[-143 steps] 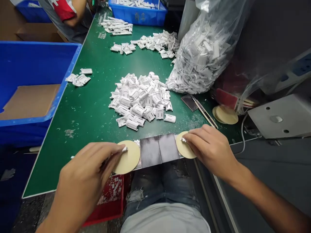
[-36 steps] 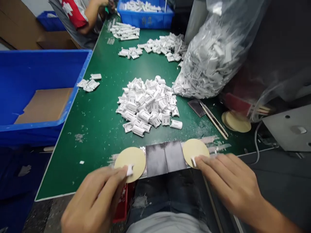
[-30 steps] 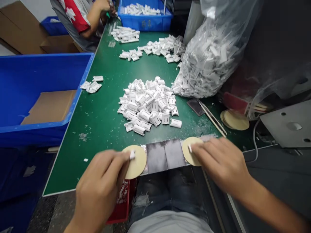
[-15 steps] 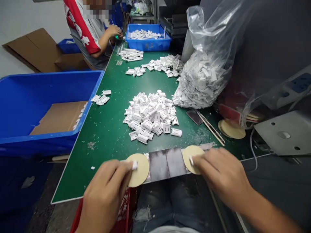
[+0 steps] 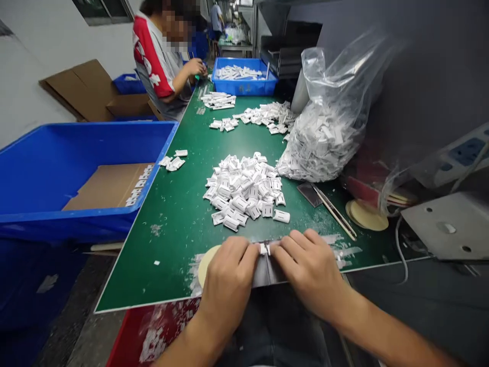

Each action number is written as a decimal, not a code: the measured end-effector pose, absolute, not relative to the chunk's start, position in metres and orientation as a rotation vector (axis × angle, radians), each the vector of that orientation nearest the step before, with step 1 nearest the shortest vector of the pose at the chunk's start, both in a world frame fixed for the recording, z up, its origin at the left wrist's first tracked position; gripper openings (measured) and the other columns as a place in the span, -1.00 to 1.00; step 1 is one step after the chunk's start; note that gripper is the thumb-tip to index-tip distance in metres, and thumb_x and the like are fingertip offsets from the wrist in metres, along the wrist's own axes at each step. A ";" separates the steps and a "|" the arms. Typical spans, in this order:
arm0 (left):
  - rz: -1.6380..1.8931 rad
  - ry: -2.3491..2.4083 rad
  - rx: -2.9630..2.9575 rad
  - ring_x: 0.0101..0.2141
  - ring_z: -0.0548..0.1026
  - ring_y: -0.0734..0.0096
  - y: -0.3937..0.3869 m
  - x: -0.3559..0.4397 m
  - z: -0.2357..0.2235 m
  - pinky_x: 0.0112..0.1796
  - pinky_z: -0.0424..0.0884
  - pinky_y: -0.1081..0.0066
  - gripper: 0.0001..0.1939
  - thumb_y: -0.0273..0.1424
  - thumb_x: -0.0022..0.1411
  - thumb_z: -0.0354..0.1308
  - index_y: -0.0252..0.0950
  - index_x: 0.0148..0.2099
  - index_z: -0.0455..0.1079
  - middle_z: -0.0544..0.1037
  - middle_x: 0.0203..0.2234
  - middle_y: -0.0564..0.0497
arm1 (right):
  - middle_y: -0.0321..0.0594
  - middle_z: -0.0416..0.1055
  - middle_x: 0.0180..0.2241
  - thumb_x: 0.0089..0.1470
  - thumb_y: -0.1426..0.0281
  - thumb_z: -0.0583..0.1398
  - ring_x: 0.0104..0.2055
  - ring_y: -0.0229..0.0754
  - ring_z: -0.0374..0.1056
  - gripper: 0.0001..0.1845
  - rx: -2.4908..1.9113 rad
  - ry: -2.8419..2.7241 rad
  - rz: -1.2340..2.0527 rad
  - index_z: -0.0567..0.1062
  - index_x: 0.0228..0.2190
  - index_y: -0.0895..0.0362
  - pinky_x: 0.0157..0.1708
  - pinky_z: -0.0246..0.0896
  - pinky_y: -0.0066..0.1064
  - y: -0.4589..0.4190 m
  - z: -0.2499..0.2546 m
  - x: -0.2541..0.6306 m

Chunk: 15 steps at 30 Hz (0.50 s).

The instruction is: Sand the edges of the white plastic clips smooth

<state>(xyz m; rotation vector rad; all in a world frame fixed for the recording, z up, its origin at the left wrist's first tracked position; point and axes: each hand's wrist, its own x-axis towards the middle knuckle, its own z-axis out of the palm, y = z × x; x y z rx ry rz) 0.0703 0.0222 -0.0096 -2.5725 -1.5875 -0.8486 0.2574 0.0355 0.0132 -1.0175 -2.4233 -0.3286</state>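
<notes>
My left hand (image 5: pixel 229 270) and my right hand (image 5: pixel 307 267) meet at the near edge of the green table (image 5: pixel 179 214). Each pinches a small white plastic part (image 5: pixel 265 249); the two parts touch side by side over a dark sanding strip (image 5: pixel 267 275). A tan round disc (image 5: pixel 204 262) shows partly beside my left hand; the right-hand disc is covered. Just beyond lies a heap of white plastic parts (image 5: pixel 244 191).
A big blue bin (image 5: pixel 76 168) holding cardboard stands left. A clear bag of white parts (image 5: pixel 324 132), thin sticks (image 5: pixel 334 211) and stacked tan discs (image 5: pixel 367 216) sit right. A red crate (image 5: pixel 153 331) is below the edge. Another person (image 5: pixel 164 56) works at the far end by a blue tray (image 5: pixel 244 81).
Both hands have left the tan discs and come together at the middle over the dark strip, bringing their white parts side by side. The camera has tilted up.
</notes>
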 end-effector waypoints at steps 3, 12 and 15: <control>-0.850 -1.552 -2.586 -0.37 0.32 0.29 0.018 0.068 -0.009 -0.32 0.20 0.32 -0.86 -0.61 0.32 0.08 -0.31 -0.27 0.39 0.37 -0.44 -0.01 | -0.13 0.36 -0.54 0.21 0.65 0.05 -0.41 -0.11 0.16 -0.69 -0.998 -2.416 -0.304 0.57 -0.39 0.27 -0.40 -0.09 -0.23 0.032 0.013 0.258; -0.853 -1.572 -2.581 -0.39 0.33 0.32 0.016 0.067 -0.008 -0.33 0.21 0.34 -0.85 -0.57 0.36 0.05 -0.28 -0.26 0.38 0.36 -0.45 0.02 | -0.15 0.36 -0.54 0.24 0.64 0.03 -0.42 -0.12 0.16 -0.68 -1.000 -2.420 -0.292 0.54 -0.40 0.23 -0.39 -0.08 -0.23 0.038 0.012 0.257; -0.818 -1.629 -2.543 -0.40 0.33 0.31 0.014 0.065 -0.008 -0.35 0.21 0.34 -0.79 -0.55 0.37 0.03 -0.26 -0.35 0.34 0.37 -0.46 0.02 | -0.17 0.34 -0.56 0.24 0.64 0.02 -0.47 -0.13 0.13 -0.63 -1.002 -2.421 -0.341 0.52 -0.49 0.20 -0.43 -0.10 -0.23 0.033 0.013 0.258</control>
